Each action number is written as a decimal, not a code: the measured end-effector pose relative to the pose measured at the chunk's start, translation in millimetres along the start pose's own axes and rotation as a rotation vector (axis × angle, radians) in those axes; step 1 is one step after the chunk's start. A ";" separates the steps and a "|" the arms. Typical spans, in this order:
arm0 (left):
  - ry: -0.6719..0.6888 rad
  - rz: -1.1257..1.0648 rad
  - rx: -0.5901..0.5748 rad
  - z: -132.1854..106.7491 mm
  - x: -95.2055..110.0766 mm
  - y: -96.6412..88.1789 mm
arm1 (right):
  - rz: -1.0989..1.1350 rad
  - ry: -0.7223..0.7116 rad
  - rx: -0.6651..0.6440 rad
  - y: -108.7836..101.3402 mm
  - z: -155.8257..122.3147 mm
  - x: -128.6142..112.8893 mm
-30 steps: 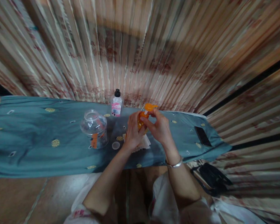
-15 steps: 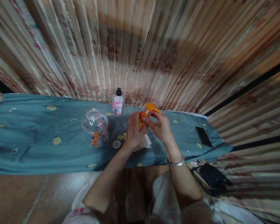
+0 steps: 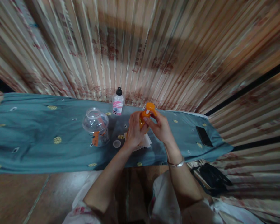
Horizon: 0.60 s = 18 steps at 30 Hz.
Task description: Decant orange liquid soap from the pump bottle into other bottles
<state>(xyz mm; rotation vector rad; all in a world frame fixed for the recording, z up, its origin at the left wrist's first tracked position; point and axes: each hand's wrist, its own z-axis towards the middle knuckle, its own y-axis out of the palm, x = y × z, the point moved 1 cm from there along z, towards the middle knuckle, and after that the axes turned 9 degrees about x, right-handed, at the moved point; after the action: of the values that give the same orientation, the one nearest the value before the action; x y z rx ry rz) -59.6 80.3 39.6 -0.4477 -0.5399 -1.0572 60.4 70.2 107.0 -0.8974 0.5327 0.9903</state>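
Note:
My left hand (image 3: 133, 130) is wrapped around the body of an orange pump bottle (image 3: 144, 117), held above the teal cloth (image 3: 37, 137). The fingers of my right hand (image 3: 160, 127) pinch the bottle's orange pump head (image 3: 150, 107) at its collar. A silver bangle (image 3: 175, 163) sits on my right wrist. Under my hands lies a white folded cloth (image 3: 144, 143), partly hidden.
A clear glass jar (image 3: 95, 126) with an orange label stands left of my hands, a small round clear lid (image 3: 117, 143) beside it. A small clear bottle with a black cap (image 3: 118, 102) stands behind. A dark phone (image 3: 203, 136) lies at the right. Striped curtains hang behind.
The pump head's spout has turned under my right fingers and no longer points out to the right. My hands and the bottle have stayed in about the same place.

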 end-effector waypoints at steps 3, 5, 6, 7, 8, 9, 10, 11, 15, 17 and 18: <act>0.042 0.001 0.045 -1.2 -1.4 1.8 | -0.181 0.014 0.163 6.3 -1.9 -9.5; 0.052 0.005 0.063 -1.4 -2.2 2.6 | -0.285 0.002 0.252 9.0 -2.7 -14.9; 0.055 0.007 0.067 -1.3 -2.4 2.7 | -0.309 -0.010 0.267 9.2 -3.0 -16.5; 0.055 0.010 0.067 -1.2 -2.5 2.8 | -0.312 -0.023 0.256 8.6 -3.2 -17.4; 0.054 0.013 0.061 -0.9 -2.5 2.7 | -0.293 -0.032 0.219 7.3 -3.4 -17.5; 0.055 0.014 0.051 -0.7 -2.4 2.5 | -0.255 -0.038 0.161 5.5 -3.8 -16.9; 0.055 0.015 0.039 -0.4 -2.2 2.2 | -0.205 -0.044 0.093 3.5 -4.2 -16.0; 0.053 0.014 0.027 -0.2 -1.8 2.0 | -0.154 -0.051 0.032 1.5 -4.8 -14.9; 0.037 0.014 0.014 0.7 0.4 0.6 | -0.104 -0.059 -0.006 -1.9 -6.1 -12.0; 0.031 0.017 0.012 1.1 1.4 0.3 | -0.167 -0.037 0.051 0.4 -5.7 -12.8; 0.028 0.019 0.011 1.2 1.7 0.2 | -0.202 -0.022 0.086 2.0 -5.2 -13.7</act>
<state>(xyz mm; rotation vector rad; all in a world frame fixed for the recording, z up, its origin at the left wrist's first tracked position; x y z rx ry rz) -59.0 80.0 41.5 -0.4275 -0.5158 -1.0404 52.2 59.7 113.5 -0.8447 0.4526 0.7875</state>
